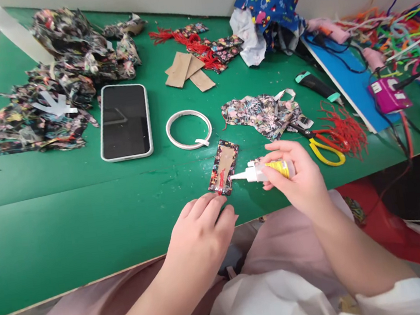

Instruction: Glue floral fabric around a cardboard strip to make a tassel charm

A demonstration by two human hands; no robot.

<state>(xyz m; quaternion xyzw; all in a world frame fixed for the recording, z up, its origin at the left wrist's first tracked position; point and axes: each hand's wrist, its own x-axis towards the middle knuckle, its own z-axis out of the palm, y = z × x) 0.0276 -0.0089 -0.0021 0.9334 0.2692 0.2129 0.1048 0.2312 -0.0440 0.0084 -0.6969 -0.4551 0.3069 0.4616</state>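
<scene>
1. Right hand [294, 174], right of centre: the thumb and fingers are grasping a small squeeze bottle [282, 169] around its body; its white nozzle is pointing left.
2. Patterned strip [231, 154], centre of the frame: it is lying on the green table [86, 222], its cloth border framing a brown card face. The nozzle tip is meeting its right edge, though contact is too fine to tell.
3. Left hand [202, 229], lower centre: bent fingers are resting at the strip's lower end; whether they are pinching or merely pressing, the pictures are not showing.
4. Red cord [221, 179]: it is lying over the strip's lower half, probably limp and easily shifting.
5. Bottle, handling: it is probably being light and soft-walled, its smooth plastic offering little friction. The middle of the body is serving as the best hold; a hard squeeze would likely be forcing out too much.
6. Strip, handling: the card is presumably lending thin, bendable stiffness, the cloth a softer rim. The lower corners are offering a sound hold, clear of the nozzle.
7. Surroundings: a tape ring [169, 132] is lying above left of the strip, yellow-and-red scissors [340, 159] at right.
</scene>
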